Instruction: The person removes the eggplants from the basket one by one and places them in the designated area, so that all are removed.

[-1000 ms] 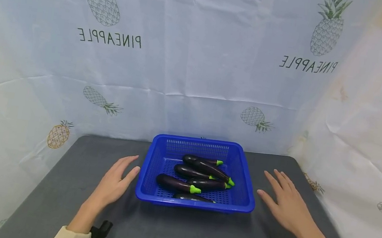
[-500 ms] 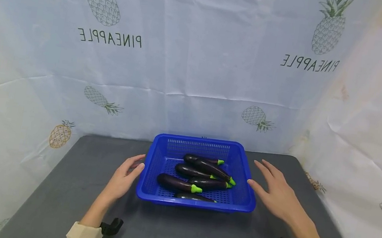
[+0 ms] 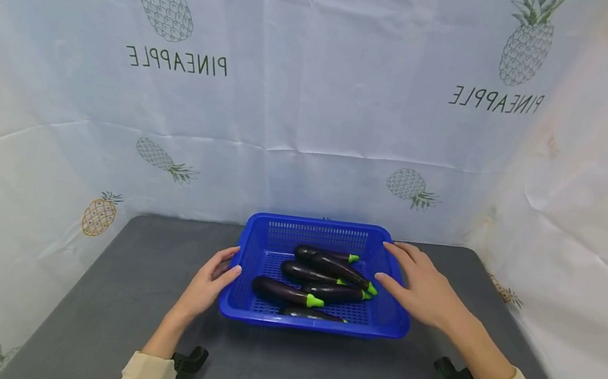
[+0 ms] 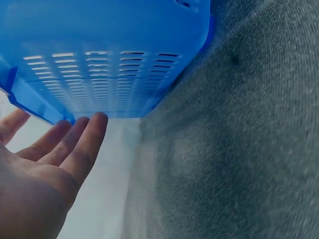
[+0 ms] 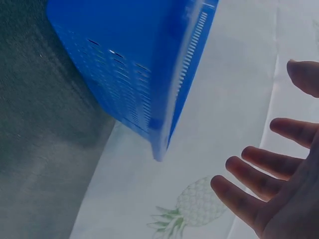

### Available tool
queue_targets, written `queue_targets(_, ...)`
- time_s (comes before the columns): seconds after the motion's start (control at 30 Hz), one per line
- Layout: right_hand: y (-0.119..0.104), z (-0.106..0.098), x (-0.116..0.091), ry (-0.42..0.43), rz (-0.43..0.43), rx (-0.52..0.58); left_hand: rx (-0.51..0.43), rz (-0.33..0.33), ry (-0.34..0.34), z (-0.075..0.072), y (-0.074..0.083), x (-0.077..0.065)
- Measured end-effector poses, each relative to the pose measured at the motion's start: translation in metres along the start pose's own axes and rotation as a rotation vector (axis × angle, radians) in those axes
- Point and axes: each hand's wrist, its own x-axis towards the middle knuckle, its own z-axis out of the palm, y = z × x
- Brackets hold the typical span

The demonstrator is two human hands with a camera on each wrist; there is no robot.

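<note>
Head view: a blue basket (image 3: 315,324) is sitting near the far edge of the worktop (image 3: 308,376), about midway between its far corners, with dark eggplants (image 3: 279,290) lying loose inside. Uneven holding looks like the main risk: the right hand (image 3: 423,291) is hovering over the rim on the side facing the worktop's right edge, while the left hand (image 3: 201,288) is lining up by the opposite rim. Lifting from such unequal positions could tip the basket and send the smooth eggplants sliding to one side. Both hands are holding nothing.

Left wrist view: the fingers are extending, lightly bent and moderately spread, beside the slotted wall; their tips are overlapping the rim, but I cannot tell whether they are touching it.

Right wrist view: fingers and thumb are spreading widely, and pale cloth (image 5: 234,64) is showing between them and the rim, so closing too soon could miss it.
</note>
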Motion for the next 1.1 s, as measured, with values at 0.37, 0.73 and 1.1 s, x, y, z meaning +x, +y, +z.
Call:
queue_targets(0.37,-0.017,-0.003,0.030,-0.069,-0.026,-0.039,-0.084,-0.032,-0.043,0.006,-0.001,0.002)
queue_targets(0.73,-0.032,0.011,0.059,-0.151,-0.060,-0.059,-0.113,-0.028,-0.054,0.008,0.001,0.001)
queue_targets(1.1,-0.045,0.023,0.084,-0.215,-0.071,-0.118,-0.131,-0.019,-0.054,0.009,-0.002,0.004)
